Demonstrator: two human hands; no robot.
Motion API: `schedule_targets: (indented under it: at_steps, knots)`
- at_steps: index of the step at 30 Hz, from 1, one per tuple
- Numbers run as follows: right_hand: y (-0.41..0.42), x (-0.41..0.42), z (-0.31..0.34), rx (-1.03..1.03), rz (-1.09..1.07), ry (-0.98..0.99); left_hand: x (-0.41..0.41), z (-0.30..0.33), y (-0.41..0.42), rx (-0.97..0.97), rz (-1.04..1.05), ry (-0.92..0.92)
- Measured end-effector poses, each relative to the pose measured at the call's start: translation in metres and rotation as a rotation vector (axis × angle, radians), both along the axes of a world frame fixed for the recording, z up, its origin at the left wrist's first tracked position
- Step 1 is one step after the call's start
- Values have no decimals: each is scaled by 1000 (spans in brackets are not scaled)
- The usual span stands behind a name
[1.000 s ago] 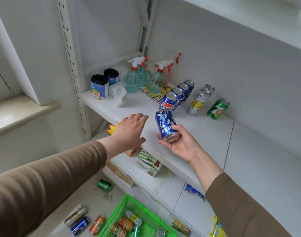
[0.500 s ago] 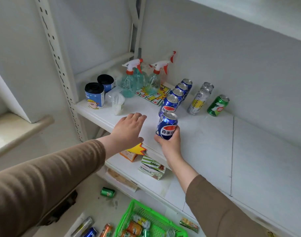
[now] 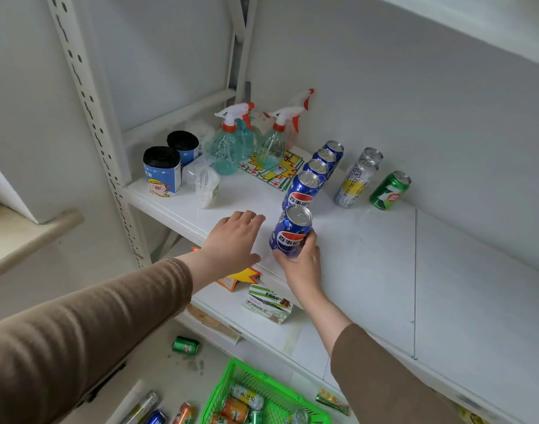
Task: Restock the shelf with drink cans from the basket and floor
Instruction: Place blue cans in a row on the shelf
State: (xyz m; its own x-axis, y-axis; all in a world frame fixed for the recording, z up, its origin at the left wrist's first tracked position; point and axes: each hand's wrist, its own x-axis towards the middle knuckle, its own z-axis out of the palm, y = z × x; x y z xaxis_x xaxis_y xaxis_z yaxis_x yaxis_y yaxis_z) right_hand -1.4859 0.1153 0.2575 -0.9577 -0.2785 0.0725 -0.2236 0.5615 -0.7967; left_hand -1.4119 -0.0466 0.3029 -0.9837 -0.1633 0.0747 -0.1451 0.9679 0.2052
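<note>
Blue aluminium sits in my right hand (image 3: 300, 264): fingers wrapped round the lower half of the blue cola can (image 3: 290, 231), upright, at the front of the shelf (image 3: 369, 270). Whether its base touches the board I cannot tell. My left hand (image 3: 231, 240) lies flat and empty on the shelf at nine o'clock from the can, fingers spread, holding nothing. At twelve o'clock runs the row of blue cans (image 3: 315, 175), the nearest just behind mine. To finish well, I'd judge: set the base flat, nudge it straight into line, logo outward, then let go without tipping the neighbour. More stock waits low in the green basket (image 3: 228, 387), with a green can (image 3: 185, 345) on the floor at seven o'clock.
</note>
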Motion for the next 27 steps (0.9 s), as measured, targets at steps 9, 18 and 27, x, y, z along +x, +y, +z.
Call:
schedule_targets:
  at_steps: [9, 18, 27]
  knots:
    - [-27, -33, 10, 81, -75, 51, -17, 2, -1, -2, 27, 9]
    - [-41, -46, 8, 168, -143, 106, -18, -4, -4, 13, 69, 14]
    - [-2, -22, 18, 453, 3, 202, 13, -9, 8, -95, 126, 58]
